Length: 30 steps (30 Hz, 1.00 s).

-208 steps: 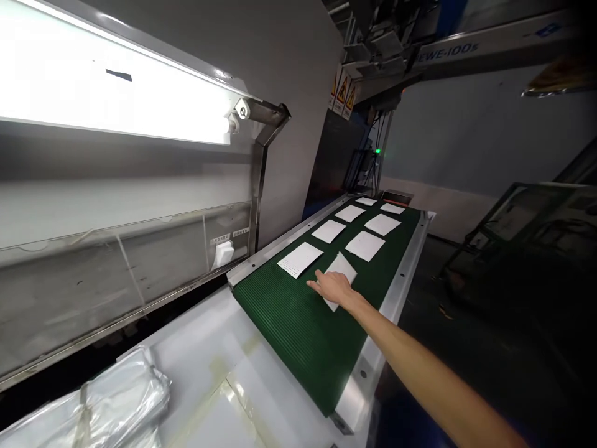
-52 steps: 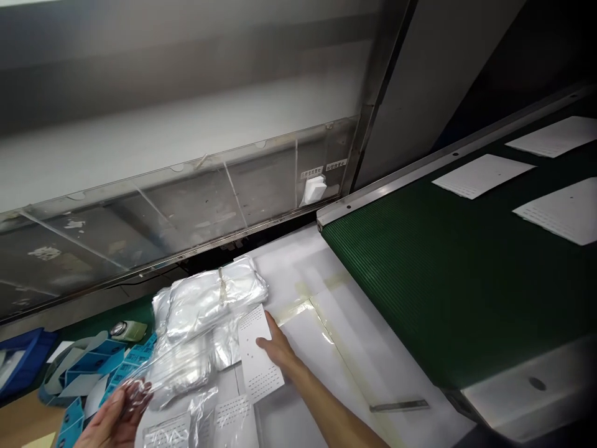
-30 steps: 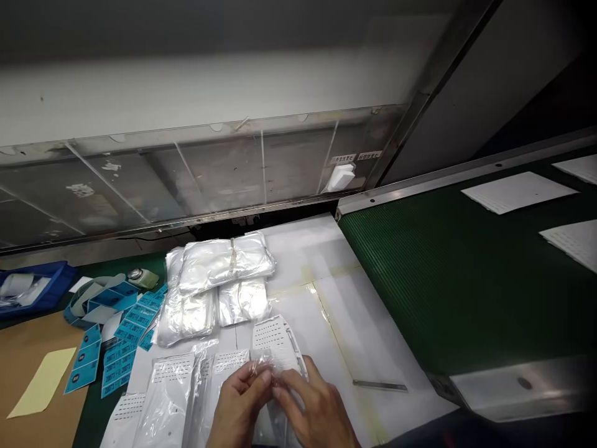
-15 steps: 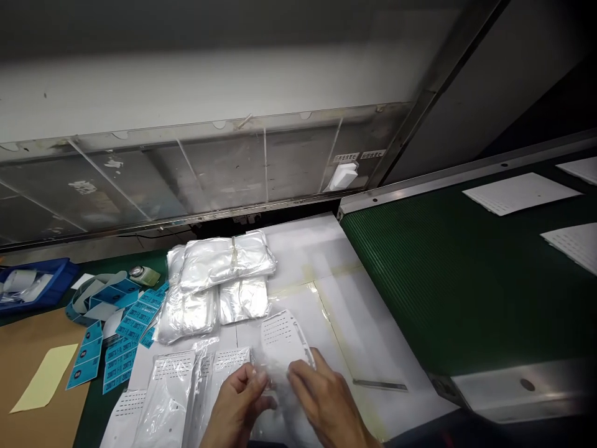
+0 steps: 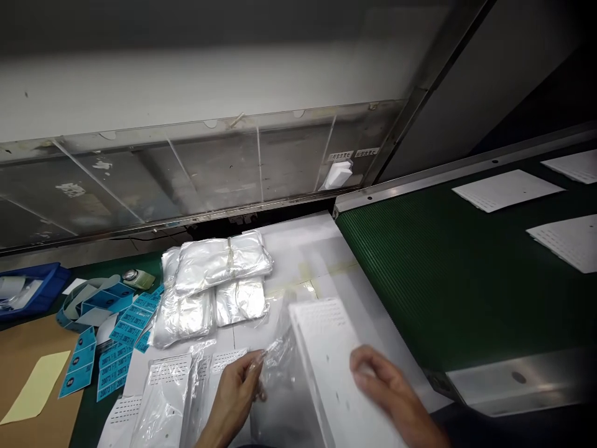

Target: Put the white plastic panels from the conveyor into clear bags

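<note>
My left hand pinches the edge of a clear plastic bag near the bottom middle. Right of the bag is a long white perforated piece, tilted and lying along the bag's side; whether it is partly inside is unclear. My right hand, slightly blurred, holds the right edge of this white piece with curled fingers. Bagged white pieces lie left of my left hand. Behind both hands rest bundles of clear bags, the top one tied with a band.
A green conveyor belt at the right carries white sheets. On the left are blue label strips, a small jar, a blue tray and a yellow paper. A metal-framed clear panel stands behind.
My right hand has moved right with the white piece, which now shows as a long tilted panel. My left hand has shifted slightly, and the clear bag is spread between the hands.
</note>
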Motion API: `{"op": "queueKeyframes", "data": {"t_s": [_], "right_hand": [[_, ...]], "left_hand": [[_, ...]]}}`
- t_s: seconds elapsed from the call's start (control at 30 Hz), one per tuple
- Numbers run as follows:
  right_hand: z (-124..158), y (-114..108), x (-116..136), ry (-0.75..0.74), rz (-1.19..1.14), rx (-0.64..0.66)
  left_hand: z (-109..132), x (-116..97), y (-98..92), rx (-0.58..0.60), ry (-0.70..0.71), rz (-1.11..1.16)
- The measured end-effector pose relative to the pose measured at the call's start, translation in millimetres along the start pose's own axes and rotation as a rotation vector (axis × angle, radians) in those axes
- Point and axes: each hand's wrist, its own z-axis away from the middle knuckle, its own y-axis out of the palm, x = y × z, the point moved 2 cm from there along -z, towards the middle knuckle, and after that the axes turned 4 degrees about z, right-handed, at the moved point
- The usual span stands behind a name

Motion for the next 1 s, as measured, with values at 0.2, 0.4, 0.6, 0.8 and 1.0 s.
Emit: {"op": "queueKeyframes", "data": {"t_s": [0.2, 0.4, 0.6, 0.8, 1.0], "right_hand": [[5, 61, -61, 0.333, -0.313, 0.459], [-9, 72, -78, 0.314, -0.275, 0.152], [3, 97, -94, 0.185, -0.231, -0.192], [5, 88, -103, 0.293, -0.189, -0.197], [9, 86, -114, 0.269, -0.087, -0.302]], "left_hand": [[-9, -10, -12.8, 0.053, -0.072, -0.011], [8, 9, -16.9, -0.026, -0.218, 0.355], [16, 26, -16.9, -0.228, -0.068, 0.096], [25, 36, -14.2, -0.296, -0.042, 0.137], [39, 54, 5.3, -0.300, -0.073, 0.267]]}}
